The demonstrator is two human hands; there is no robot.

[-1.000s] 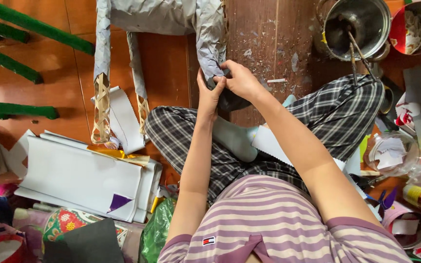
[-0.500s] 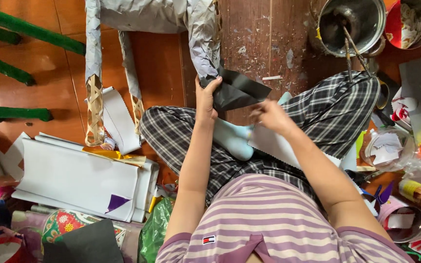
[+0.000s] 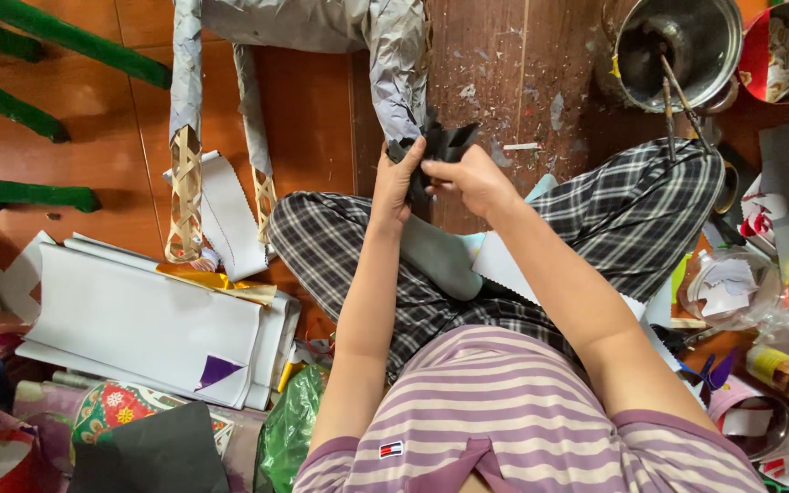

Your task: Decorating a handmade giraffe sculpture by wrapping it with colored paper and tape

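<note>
both arms outstretched, left hand (image 3: 396,183) and right hand (image 3: 472,178) clenched together.

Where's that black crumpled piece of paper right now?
In the head view, the black paper sits top centre, gripped between the left hand and right hand, just below the grey paper-wrapped frame leg, above the person's crossed legs.

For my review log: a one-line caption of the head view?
Seated cross-legged, left hand and right hand grip crumpled black paper beside a paper-wrapped frame.
</note>
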